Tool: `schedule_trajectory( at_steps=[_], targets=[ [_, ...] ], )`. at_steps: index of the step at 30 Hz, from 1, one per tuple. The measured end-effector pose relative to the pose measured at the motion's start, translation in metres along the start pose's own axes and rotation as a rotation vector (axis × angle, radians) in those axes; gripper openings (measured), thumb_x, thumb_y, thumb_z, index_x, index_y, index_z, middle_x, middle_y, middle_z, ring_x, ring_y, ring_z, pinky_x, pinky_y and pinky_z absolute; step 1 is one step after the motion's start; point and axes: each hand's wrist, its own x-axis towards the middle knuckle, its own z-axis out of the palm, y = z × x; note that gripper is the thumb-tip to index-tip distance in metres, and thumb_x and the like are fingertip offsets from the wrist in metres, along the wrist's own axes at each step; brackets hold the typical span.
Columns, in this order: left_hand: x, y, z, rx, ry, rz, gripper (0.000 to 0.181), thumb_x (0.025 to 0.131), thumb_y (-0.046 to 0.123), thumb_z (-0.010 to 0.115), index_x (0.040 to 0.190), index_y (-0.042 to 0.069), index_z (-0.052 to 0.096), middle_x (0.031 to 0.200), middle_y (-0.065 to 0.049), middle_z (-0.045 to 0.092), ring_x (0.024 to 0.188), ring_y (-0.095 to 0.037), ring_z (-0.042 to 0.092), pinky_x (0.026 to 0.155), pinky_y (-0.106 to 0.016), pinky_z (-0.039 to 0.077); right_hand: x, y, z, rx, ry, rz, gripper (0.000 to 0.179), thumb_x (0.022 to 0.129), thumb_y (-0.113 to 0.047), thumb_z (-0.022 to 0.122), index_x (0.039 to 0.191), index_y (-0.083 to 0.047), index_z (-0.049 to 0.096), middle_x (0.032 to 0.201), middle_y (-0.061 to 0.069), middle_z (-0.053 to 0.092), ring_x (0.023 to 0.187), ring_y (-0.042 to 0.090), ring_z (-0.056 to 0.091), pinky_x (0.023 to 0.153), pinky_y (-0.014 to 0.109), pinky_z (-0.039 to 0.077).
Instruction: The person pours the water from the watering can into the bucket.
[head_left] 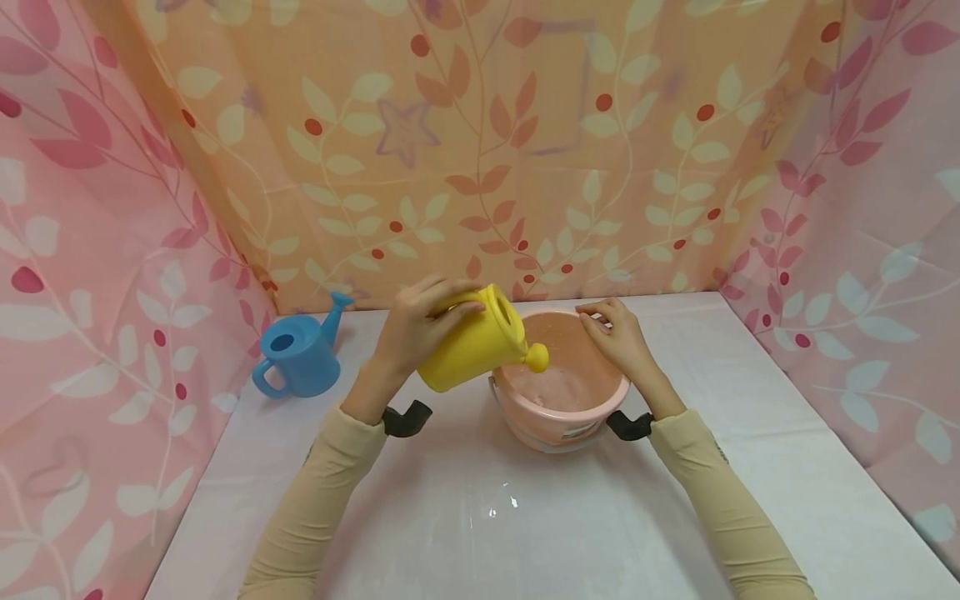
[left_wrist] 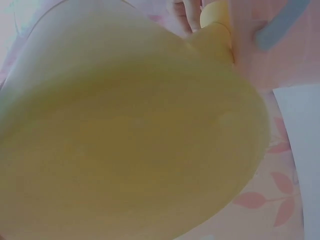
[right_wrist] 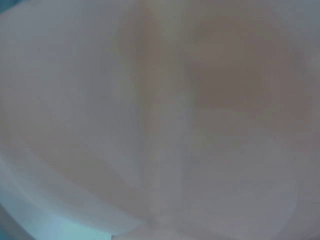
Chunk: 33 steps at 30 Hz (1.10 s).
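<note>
My left hand (head_left: 420,325) grips the handle of a yellow watering can (head_left: 472,346). The can is tilted to the right, and its round spout head (head_left: 537,358) hangs over the near left part of a pink bucket (head_left: 558,425). In the left wrist view the can's body (left_wrist: 135,140) fills most of the frame, with its spout beside the bucket wall (left_wrist: 250,70). At the bucket's far right rim, my right hand (head_left: 618,333) holds the edge between thumb and fingers. Water shows in the bucket's bottom. The right wrist view is blurred by the close bucket wall (right_wrist: 90,130).
A blue watering can (head_left: 300,358) stands upright at the table's back left, its spout pointing up and right. Several small wet drops (head_left: 504,502) shine on the white tabletop (head_left: 570,533) in front of the bucket. Patterned curtains (head_left: 405,192) enclose the back and both sides.
</note>
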Motion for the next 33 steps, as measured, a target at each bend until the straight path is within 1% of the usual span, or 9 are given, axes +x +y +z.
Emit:
schedule_trajectory(
  at_steps=[3, 12, 16, 19, 23, 26, 33],
  targets=[
    [-0.001, 0.001, -0.001, 0.000, 0.000, -0.007, 0.026, 0.075, 0.012, 0.075, 0.100, 0.008, 0.071, 0.081, -0.003, 0.064, 0.070, -0.010, 0.055, 0.063, -0.021, 0.048, 0.000, 0.001, 0.000, 0.002, -0.002, -0.001, 0.023, 0.092, -0.018, 0.058, 0.109, -0.005, 0.067, 0.097, 0.011, 0.054, 0.087, 0.023, 0.054, 0.075, 0.037, 0.048],
    [-0.003, 0.004, -0.003, -0.013, 0.001, -0.033, 0.025, 0.077, 0.012, 0.073, 0.101, 0.008, 0.071, 0.087, -0.004, 0.066, 0.075, -0.013, 0.060, 0.068, -0.024, 0.050, 0.001, 0.002, 0.001, -0.012, 0.002, -0.001, 0.023, 0.092, -0.018, 0.058, 0.109, -0.005, 0.067, 0.096, 0.010, 0.054, 0.086, 0.022, 0.053, 0.074, 0.034, 0.047],
    [-0.006, 0.005, -0.003, 0.020, 0.005, -0.059, 0.025, 0.078, 0.015, 0.072, 0.103, 0.010, 0.071, 0.090, -0.002, 0.066, 0.078, -0.012, 0.061, 0.071, -0.024, 0.051, 0.001, 0.001, 0.000, -0.011, 0.006, 0.000, 0.022, 0.091, -0.016, 0.058, 0.108, -0.005, 0.067, 0.095, 0.010, 0.054, 0.086, 0.022, 0.054, 0.073, 0.033, 0.047],
    [-0.008, 0.005, -0.002, 0.057, 0.010, -0.070, 0.024, 0.079, 0.017, 0.071, 0.103, 0.012, 0.071, 0.090, -0.001, 0.066, 0.077, -0.011, 0.060, 0.071, -0.023, 0.051, 0.001, 0.001, 0.001, -0.014, 0.006, -0.002, 0.022, 0.091, -0.016, 0.058, 0.108, -0.005, 0.067, 0.096, 0.011, 0.055, 0.085, 0.022, 0.055, 0.073, 0.031, 0.047],
    [-0.010, 0.007, -0.001, 0.088, 0.015, -0.064, 0.024, 0.081, 0.018, 0.070, 0.104, 0.012, 0.070, 0.088, -0.001, 0.064, 0.069, -0.010, 0.056, 0.063, -0.023, 0.048, 0.001, 0.001, 0.002, -0.015, 0.007, 0.000, 0.022, 0.092, -0.016, 0.058, 0.108, -0.004, 0.067, 0.096, 0.011, 0.055, 0.085, 0.023, 0.056, 0.073, 0.032, 0.048],
    [-0.011, 0.009, -0.001, 0.111, 0.016, -0.054, 0.024, 0.082, 0.018, 0.070, 0.105, 0.012, 0.070, 0.088, -0.001, 0.064, 0.067, -0.010, 0.054, 0.060, -0.023, 0.047, 0.000, 0.000, 0.002, -0.014, 0.008, 0.000, 0.022, 0.091, -0.015, 0.058, 0.108, -0.004, 0.067, 0.096, 0.012, 0.055, 0.086, 0.024, 0.056, 0.073, 0.034, 0.048],
    [-0.010, 0.010, -0.001, 0.141, 0.000, -0.037, 0.025, 0.083, 0.019, 0.068, 0.107, 0.014, 0.069, 0.089, -0.001, 0.064, 0.069, -0.011, 0.058, 0.063, -0.024, 0.050, 0.001, 0.001, 0.002, -0.016, 0.013, 0.005, 0.022, 0.092, -0.017, 0.058, 0.108, -0.005, 0.067, 0.097, 0.012, 0.055, 0.085, 0.023, 0.054, 0.071, 0.030, 0.045]
  ],
)
